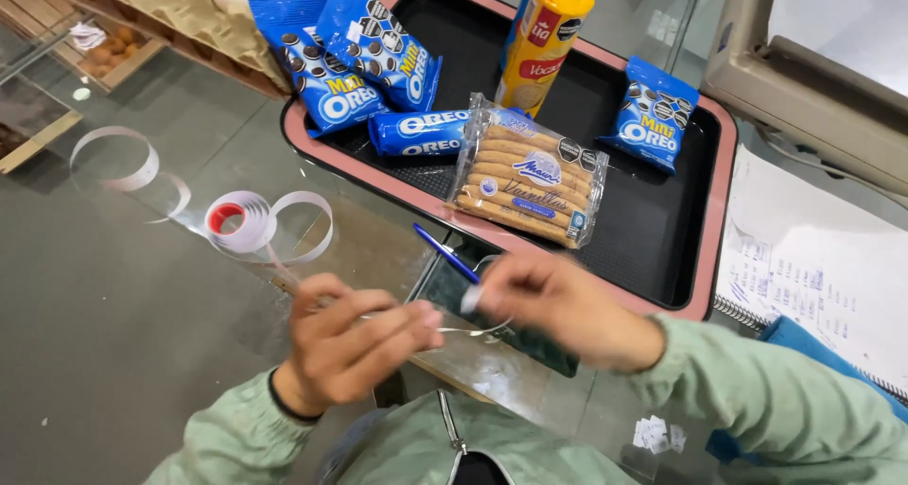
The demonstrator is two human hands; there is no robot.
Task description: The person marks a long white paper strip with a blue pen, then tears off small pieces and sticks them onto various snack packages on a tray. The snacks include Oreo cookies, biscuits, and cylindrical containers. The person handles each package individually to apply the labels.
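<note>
My left hand (350,338) pinches a strip of white sticker backing paper that runs up to a loosely uncoiled label roll (244,222) with a red core on the glass counter. My right hand (558,305), blurred by motion, holds a small white sticker at its fingertips and a blue pen (446,253). Just beyond my hands stands a black tray with a pink rim (721,178). It carries a clear pack of wafer biscuits (525,173), several blue cookie packets (326,74) and a yellow cookie tube (541,36).
An open spiral notebook (813,268) with handwriting lies at the right, a beige device (804,60) behind it. An egg carton with white eggs (203,3) sits at the back left. Small white stickers (659,435) lie near my right sleeve.
</note>
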